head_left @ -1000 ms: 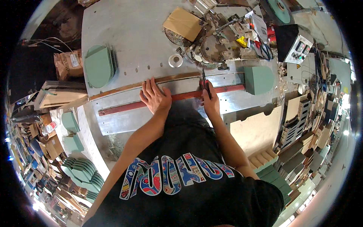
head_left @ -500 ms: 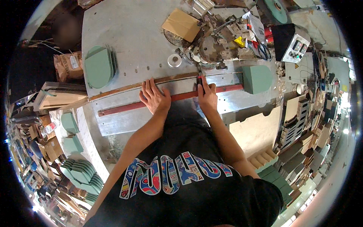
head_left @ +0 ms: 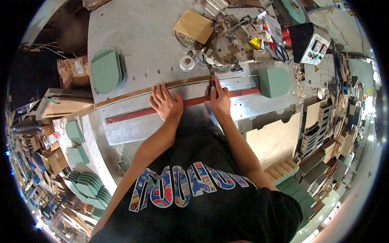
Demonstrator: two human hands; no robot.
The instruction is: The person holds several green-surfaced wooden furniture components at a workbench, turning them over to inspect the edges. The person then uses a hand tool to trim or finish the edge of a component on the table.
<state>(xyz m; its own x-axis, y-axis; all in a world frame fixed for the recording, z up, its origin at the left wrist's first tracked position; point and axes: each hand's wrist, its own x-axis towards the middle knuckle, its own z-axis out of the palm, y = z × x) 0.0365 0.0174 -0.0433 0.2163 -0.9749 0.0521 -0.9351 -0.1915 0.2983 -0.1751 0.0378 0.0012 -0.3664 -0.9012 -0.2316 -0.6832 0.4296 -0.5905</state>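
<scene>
My left hand [head_left: 166, 103] lies flat with spread fingers on the metal bench bed. Its fingertips reach a long thin brown strip [head_left: 133, 94], and its palm covers part of a red bar [head_left: 133, 115]. To the right, my right hand [head_left: 220, 102] is closed around a small tool with a dark and red handle [head_left: 212, 84]. The tool's tip meets the brown strip's right end; its exact kind is hard to make out. Past that hand, the red bar runs up to a green rounded block [head_left: 274, 83].
Beyond my hands stand a cluttered machine head [head_left: 229, 50], a cardboard piece [head_left: 193, 27] and a white roll [head_left: 187, 63]. Stacked green panels [head_left: 106, 71] sit at the left. A control box [head_left: 316, 48] is at the far right, and a pale board [head_left: 273, 139] lies near my right arm.
My right hand has shifted slightly to the left, still gripping the tool. My left hand stays in place. The view has tilted a little.
</scene>
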